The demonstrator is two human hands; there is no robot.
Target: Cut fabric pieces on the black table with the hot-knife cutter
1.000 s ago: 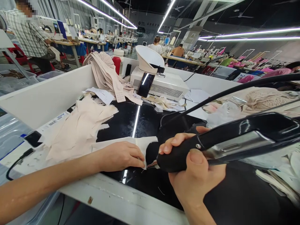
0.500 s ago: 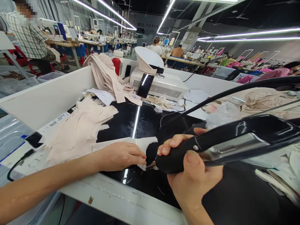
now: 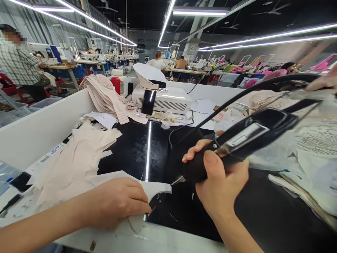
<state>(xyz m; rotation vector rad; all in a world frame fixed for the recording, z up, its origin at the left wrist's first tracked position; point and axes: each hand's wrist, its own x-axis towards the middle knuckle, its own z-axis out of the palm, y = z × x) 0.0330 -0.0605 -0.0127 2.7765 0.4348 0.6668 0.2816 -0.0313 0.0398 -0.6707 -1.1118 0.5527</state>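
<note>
My left hand (image 3: 118, 202) is closed on the near edge of a pale fabric piece (image 3: 159, 187), fingers pressed together. Something small and dark shows at its fingertips, too blurred to name. The fabric has a curved cut-out and a narrow end pointing right. My right hand (image 3: 223, 175) is wrapped round a black corded hand tool (image 3: 255, 123) with a silver lever on its side. The tool's thin metal tip (image 3: 179, 180) lies right beside the fabric's narrow end; whether they touch I cannot tell. Beneath is a black glossy work surface (image 3: 129, 147).
Pale fabric pieces (image 3: 79, 147) are heaped at left. A phone (image 3: 149, 102) leans on a white vented box (image 3: 173, 100). Folded beige strips (image 3: 105, 95) lie behind. Plastic bags (image 3: 276, 151) and cloth lie right. Another person's hand (image 3: 322, 82) is at the right edge.
My left hand has drawn nearer with the fabric, its fingers now more curled. The tool has tilted, and its tip now shows by the fabric end. Another person's hand has appeared at right.
</note>
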